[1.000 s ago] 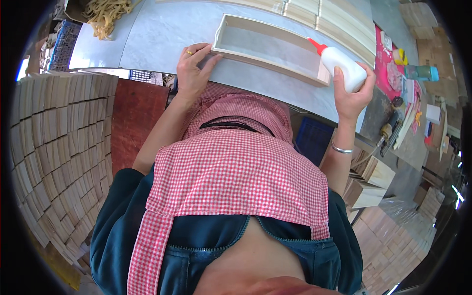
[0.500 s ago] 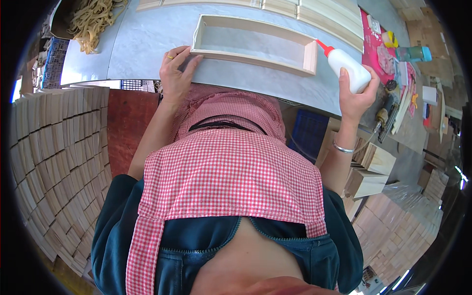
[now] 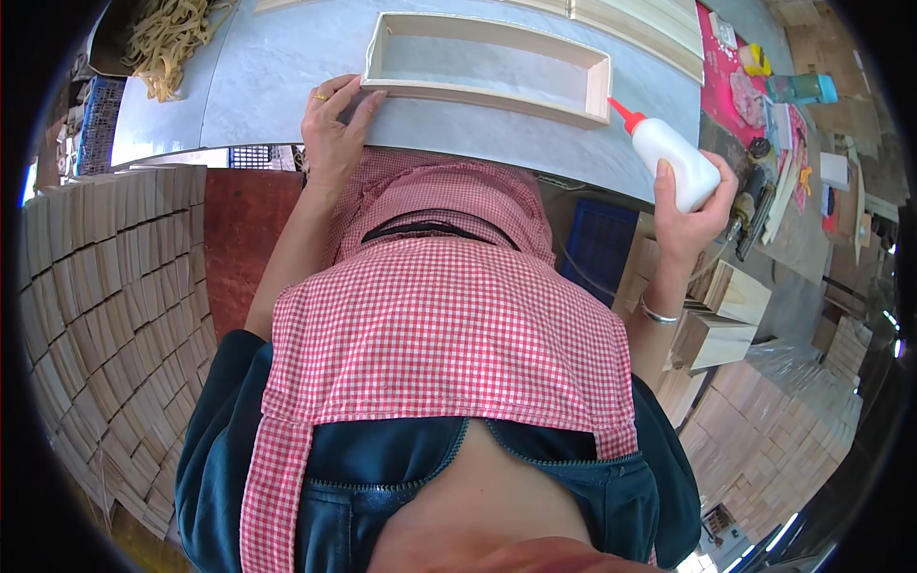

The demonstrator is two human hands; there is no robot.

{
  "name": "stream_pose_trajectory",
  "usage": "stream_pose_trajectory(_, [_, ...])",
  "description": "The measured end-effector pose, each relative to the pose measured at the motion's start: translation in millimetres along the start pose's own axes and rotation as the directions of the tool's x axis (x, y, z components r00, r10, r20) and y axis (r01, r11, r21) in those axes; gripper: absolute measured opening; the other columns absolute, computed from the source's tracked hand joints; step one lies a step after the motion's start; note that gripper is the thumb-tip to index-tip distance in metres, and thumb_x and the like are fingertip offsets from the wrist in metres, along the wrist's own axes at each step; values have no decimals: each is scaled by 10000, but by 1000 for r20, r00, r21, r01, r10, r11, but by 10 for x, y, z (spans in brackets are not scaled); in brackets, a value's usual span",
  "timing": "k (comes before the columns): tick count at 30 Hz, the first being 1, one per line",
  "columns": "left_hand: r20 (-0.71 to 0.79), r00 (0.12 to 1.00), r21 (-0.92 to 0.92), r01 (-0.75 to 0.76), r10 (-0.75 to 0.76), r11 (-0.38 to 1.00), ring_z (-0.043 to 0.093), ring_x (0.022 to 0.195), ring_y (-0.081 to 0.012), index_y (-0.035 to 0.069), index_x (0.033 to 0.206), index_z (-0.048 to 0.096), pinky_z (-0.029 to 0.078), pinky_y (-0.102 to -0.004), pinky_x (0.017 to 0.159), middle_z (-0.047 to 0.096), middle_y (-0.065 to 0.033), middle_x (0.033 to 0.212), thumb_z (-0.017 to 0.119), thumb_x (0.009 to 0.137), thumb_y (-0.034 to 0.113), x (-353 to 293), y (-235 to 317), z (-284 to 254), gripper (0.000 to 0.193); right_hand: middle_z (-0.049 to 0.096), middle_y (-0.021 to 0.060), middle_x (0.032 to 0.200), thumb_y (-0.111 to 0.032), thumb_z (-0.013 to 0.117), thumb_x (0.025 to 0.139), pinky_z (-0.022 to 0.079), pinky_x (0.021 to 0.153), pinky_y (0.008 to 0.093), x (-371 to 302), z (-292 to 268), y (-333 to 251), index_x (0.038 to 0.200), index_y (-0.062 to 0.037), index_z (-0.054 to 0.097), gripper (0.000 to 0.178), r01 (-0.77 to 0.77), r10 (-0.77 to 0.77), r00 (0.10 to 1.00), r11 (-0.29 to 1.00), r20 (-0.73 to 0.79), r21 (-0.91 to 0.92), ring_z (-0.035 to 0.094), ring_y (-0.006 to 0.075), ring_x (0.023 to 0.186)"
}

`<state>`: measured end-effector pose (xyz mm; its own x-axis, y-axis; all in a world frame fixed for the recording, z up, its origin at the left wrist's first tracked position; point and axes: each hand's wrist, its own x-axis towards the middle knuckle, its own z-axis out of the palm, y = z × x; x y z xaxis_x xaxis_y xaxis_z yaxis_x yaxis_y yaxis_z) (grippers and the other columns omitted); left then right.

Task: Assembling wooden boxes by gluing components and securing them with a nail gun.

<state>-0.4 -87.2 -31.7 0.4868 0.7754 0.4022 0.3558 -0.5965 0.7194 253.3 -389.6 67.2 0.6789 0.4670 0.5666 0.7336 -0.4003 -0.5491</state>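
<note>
A shallow rectangular wooden frame (image 3: 597, 91) lies on the grey marbled table (image 3: 258, 105), with the tabletop showing through its inside. Pinched at its near left corner are the thumb and fingers of my left hand (image 3: 334, 134). My right hand (image 3: 695, 215) is wrapped round a white squeeze glue bottle (image 3: 673, 158). The bottle tilts to the left, and its red nozzle (image 3: 626, 115) meets the outer face of the frame's right end, close to the near corner. Whether glue is coming out is too small to tell.
Wooden strips (image 3: 630, 38) lie along the table's far side. At the far left, a container of tan rubber bands (image 3: 177, 43) stands on the table. To the right are a teal bottle (image 3: 802, 89) and a yellow tub (image 3: 755, 59). Stacked wood pieces (image 3: 115, 315) rise at my left.
The red nozzle has slid toward me along the frame's right end, from near the far corner to near the near corner. My left hand keeps its hold; the whole view shifts slightly.
</note>
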Motion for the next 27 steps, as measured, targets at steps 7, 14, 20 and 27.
stream_pose_trajectory(7, [-28, 1000, -20, -11, 10, 1000, 591, 947, -185, 54, 1120, 766, 512, -289, 802, 699, -64, 1098, 797, 846, 168, -1, -63, -11, 299, 637, 135, 1071, -132, 812, 779, 541, 749, 368, -187, -122, -176, 1194, -34, 556, 498, -39, 39, 998, 999, 57, 0, 630, 268, 843])
stream_pose_trajectory(14, [-86, 995, -31, -58, 55, 998, 604, 930, -194, 62, 1073, 778, 519, -290, 783, 700, -58, 1068, 826, 806, 177, 1, -58, 62, 295, 596, 153, 1158, -148, 802, 803, 548, 720, 359, -346, 723, -821, 1220, -52, 521, 512, -135, 44, 978, 877, 203, 461, 639, 284, 886])
stream_pose_trajectory(20, [-86, 995, -23, -57, 55, 998, 600, 920, -189, 72, 1077, 782, 519, -287, 783, 701, -53, 1055, 824, 801, 173, -18, -92, 46, 296, 631, 138, 1065, -151, 811, 794, 555, 682, 346, -243, 1344, -1183, 1197, -43, 521, 509, -10, -115, 976, 824, 186, 566, 648, 258, 825])
stream_pose_trajectory(27, [-84, 994, -40, -75, 71, 996, 595, 911, -190, 74, 1082, 782, 518, -286, 781, 701, -53, 1051, 821, 798, 166, -16, -113, 37, 301, 649, 115, 970, -151, 825, 780, 554, 668, 339, -206, 1376, -1221, 1189, -29, 522, 523, 84, -193, 965, 867, 176, 492, 648, 242, 766])
